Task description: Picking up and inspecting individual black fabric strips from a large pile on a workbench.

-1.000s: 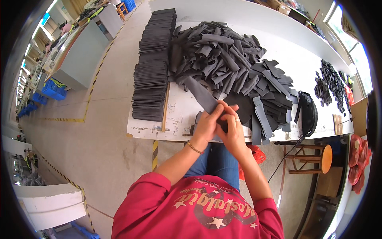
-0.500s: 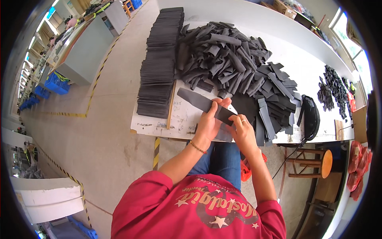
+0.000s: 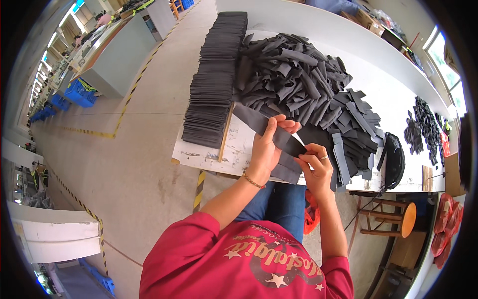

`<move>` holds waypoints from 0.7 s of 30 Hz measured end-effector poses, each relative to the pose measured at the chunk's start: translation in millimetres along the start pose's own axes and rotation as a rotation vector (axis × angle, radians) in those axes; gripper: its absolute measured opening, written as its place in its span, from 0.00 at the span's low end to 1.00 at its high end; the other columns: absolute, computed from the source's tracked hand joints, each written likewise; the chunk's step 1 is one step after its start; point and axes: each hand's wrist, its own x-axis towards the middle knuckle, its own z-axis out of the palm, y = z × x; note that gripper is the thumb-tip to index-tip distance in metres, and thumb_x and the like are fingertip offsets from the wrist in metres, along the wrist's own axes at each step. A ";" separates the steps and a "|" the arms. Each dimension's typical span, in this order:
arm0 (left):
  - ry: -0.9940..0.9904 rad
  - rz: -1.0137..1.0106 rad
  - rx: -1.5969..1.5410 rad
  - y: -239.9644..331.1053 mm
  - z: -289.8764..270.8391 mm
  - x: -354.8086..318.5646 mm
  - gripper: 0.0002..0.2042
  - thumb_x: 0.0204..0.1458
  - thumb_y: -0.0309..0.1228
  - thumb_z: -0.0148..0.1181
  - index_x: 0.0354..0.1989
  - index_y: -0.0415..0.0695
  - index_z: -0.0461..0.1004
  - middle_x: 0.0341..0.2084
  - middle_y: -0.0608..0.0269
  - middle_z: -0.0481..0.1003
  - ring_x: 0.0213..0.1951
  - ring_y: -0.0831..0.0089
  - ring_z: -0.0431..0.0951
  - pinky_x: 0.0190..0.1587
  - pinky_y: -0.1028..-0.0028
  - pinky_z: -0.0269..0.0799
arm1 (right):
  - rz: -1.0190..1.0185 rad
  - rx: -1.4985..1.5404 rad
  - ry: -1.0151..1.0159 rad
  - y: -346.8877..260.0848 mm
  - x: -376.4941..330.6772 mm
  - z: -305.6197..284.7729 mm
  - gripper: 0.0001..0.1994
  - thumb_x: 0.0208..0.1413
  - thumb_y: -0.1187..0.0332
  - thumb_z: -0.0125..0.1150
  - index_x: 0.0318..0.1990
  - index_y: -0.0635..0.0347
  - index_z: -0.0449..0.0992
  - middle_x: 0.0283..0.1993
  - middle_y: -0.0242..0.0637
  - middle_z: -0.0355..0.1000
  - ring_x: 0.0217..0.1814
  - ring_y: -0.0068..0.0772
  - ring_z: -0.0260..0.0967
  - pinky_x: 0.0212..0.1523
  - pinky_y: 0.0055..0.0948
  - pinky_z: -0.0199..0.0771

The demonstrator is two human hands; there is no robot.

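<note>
While the left hand (image 3: 269,144) grips the dark strip (image 3: 291,143) near its middle, thumb on top and fingers partly spread behind, the right hand (image 3: 317,167) pinches its near end between thumb and bent fingers. The strip slants over the worktop (image 3: 194,155), its free end close to the wooden stick (image 3: 226,132) and the packed row (image 3: 214,79) of pieces; whether it touches either, I cannot tell. A sideways swing could catch that row and spoil its alignment. Uneven pulling could crease or twist something so thin-looking, and a low sweep of either hand could knock the loose piece (image 3: 286,172) beneath off the front edge
</note>
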 end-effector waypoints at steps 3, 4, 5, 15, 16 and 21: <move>-0.011 -0.049 -0.058 -14.1 0.7 -7.9 0.15 0.64 0.39 0.50 0.44 0.37 0.72 0.38 0.52 0.78 0.47 0.57 0.78 0.56 0.59 0.72 | -0.002 0.013 0.010 -0.9 1.3 9.3 0.09 0.42 0.81 0.71 0.30 0.65 0.77 0.42 0.39 0.71 0.36 0.33 0.73 0.36 0.26 0.75; -0.062 -0.067 -0.035 -19.4 -1.2 -12.5 0.15 0.65 0.39 0.48 0.45 0.38 0.72 0.40 0.52 0.78 0.47 0.57 0.78 0.56 0.61 0.72 | -0.007 0.017 0.009 -2.3 3.1 11.9 0.09 0.42 0.81 0.71 0.30 0.65 0.77 0.42 0.39 0.71 0.36 0.33 0.73 0.36 0.26 0.75; -0.051 -0.057 -0.043 -20.7 -1.7 -14.3 0.15 0.65 0.39 0.48 0.45 0.39 0.73 0.40 0.53 0.78 0.48 0.58 0.78 0.56 0.62 0.71 | -0.017 0.036 0.012 -3.9 4.9 14.2 0.09 0.42 0.81 0.71 0.30 0.65 0.77 0.42 0.39 0.72 0.37 0.33 0.73 0.37 0.27 0.75; -0.023 -0.031 -0.051 -26.5 -5.1 -21.1 0.17 0.65 0.42 0.49 0.46 0.39 0.73 0.42 0.54 0.78 0.52 0.64 0.76 0.59 0.67 0.67 | 0.036 0.121 -0.007 -1.7 5.0 21.0 0.08 0.41 0.82 0.70 0.30 0.66 0.77 0.41 0.39 0.73 0.42 0.33 0.72 0.42 0.27 0.74; -0.023 -0.030 -0.052 -26.7 -5.6 -21.3 0.17 0.64 0.42 0.49 0.46 0.39 0.73 0.42 0.54 0.78 0.52 0.64 0.76 0.58 0.67 0.67 | 0.052 0.131 -0.010 -2.5 5.6 20.9 0.08 0.41 0.82 0.70 0.30 0.66 0.77 0.41 0.39 0.73 0.41 0.33 0.72 0.42 0.28 0.74; -0.019 -0.026 -0.029 -29.8 -8.7 -21.8 0.17 0.64 0.42 0.50 0.45 0.39 0.74 0.42 0.55 0.78 0.51 0.64 0.76 0.57 0.68 0.68 | 0.091 0.158 -0.024 0.4 5.5 22.4 0.08 0.40 0.82 0.69 0.29 0.66 0.77 0.40 0.39 0.73 0.41 0.33 0.72 0.41 0.27 0.73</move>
